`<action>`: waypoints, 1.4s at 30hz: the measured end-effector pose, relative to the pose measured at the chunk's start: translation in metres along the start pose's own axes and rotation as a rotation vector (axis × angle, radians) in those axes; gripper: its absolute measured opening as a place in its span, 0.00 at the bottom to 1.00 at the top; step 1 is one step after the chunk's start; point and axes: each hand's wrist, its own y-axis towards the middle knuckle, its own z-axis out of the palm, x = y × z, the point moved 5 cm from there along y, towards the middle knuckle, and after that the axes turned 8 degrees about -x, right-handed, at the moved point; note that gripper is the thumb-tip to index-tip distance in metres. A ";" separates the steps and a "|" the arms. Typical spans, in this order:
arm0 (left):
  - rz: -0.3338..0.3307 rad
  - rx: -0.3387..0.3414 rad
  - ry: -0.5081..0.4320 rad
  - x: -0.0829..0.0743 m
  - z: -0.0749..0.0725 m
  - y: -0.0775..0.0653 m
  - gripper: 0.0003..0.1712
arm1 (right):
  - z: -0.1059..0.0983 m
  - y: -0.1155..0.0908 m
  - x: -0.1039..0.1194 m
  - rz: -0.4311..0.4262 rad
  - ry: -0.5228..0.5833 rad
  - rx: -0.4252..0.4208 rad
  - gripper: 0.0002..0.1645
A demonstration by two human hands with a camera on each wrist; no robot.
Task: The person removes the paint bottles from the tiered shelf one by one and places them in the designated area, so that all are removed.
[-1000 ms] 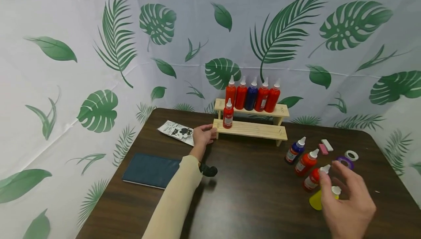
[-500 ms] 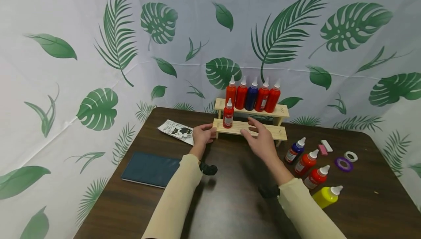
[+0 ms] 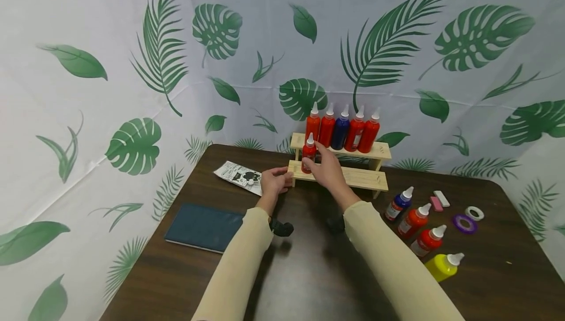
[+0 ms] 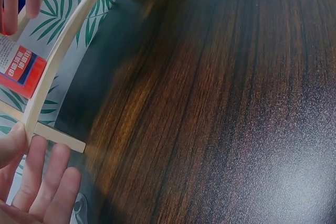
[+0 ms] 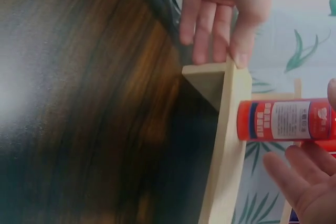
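A two-step wooden rack [image 3: 364, 177] stands at the back of the table. On the left end of its lower step is a red squeeze bottle [image 5: 289, 120] with a white nozzle, upright. My right hand [image 3: 328, 168] is around this bottle, thumb on one side and fingers on the other; the exact finger contact is partly hidden. With thumb and fingertips, my left hand [image 3: 273, 182] holds the left end of the lower step. Behind, the upper step carries several red bottles [image 3: 369, 134] and a dark blue one [image 3: 340, 132].
On the right, a blue bottle [image 3: 398, 205], red bottles [image 3: 427, 242] and a yellow bottle [image 3: 441, 266] stand in a row. Beyond them lie tape rolls [image 3: 465, 224] and small blocks [image 3: 436, 203]. A dark notebook [image 3: 203, 227] and a printed packet [image 3: 236, 176] lie left.
My right hand has come from beside the yellow bottle on the right, across the front of the rack, to the red bottle on the lower step. My left hand stays at the rack's end.
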 end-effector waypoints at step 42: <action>0.017 -0.001 -0.021 -0.001 -0.003 -0.004 0.13 | -0.093 -0.136 -0.103 0.221 -0.106 -0.470 0.30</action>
